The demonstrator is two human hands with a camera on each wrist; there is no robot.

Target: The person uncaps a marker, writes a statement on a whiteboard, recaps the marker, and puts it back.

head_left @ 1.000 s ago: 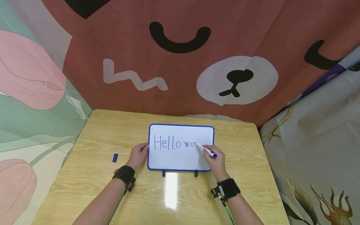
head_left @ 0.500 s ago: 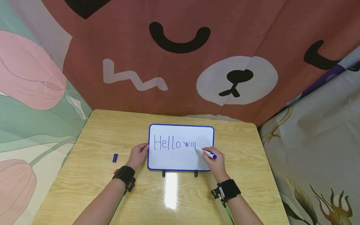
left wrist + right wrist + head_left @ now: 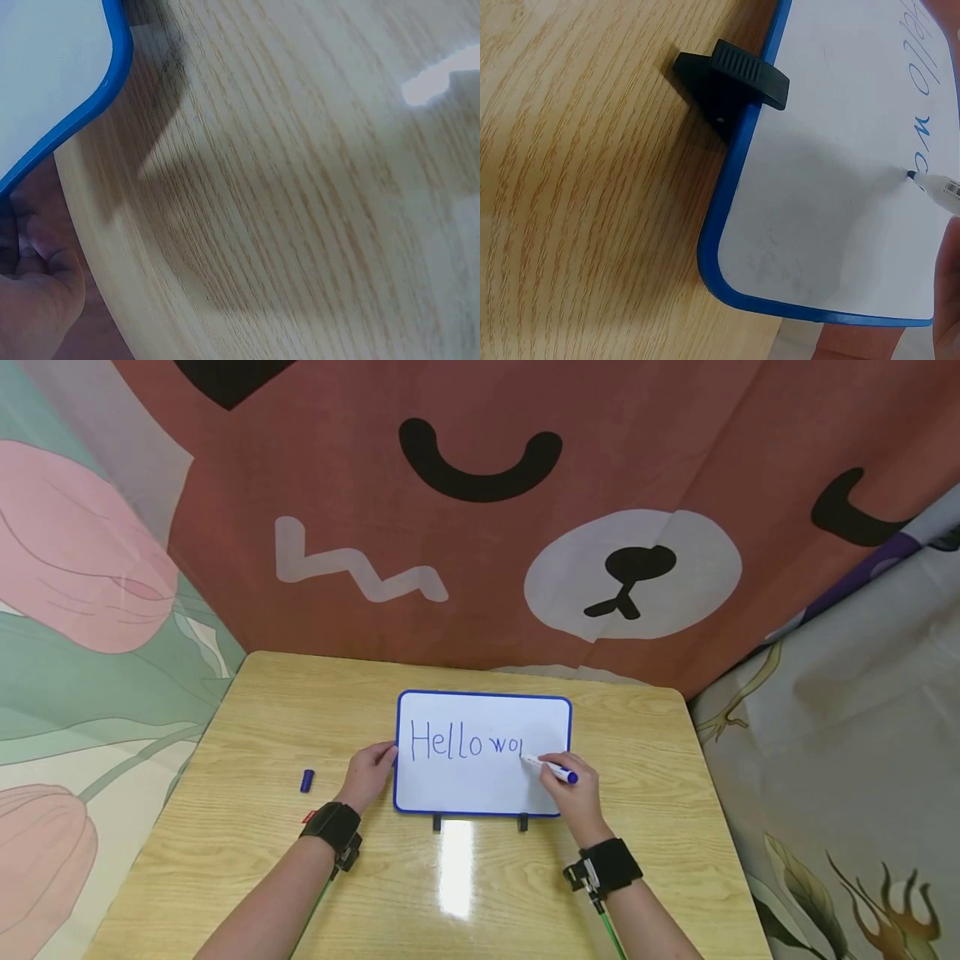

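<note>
Marker (image 3: 558, 771): white barrel with a blue end, in the right hand, slanting across the right part of the whiteboard; its dark tip is at the lower end of a short upright stroke.
Right hand (image 3: 580, 792): fingers pinch the marker's barrel.
Left hand (image 3: 367, 774): fingers grip the left edge of the whiteboard, partly hidden by it.
Whiteboard (image 3: 465, 789): blue-framed, on the bench (image 3: 660, 810) between the two hands, with two black feet (image 3: 522, 823) at its lower edge.
Writing (image 3: 446, 742): blue "Hello wo", then that single stroke.
Cap (image 3: 307, 781): blue, lying on the bench to the left of the left hand, apart from it.
Curtain (image 3: 480, 568): brown, with a bear's face, behind the bench.
</note>
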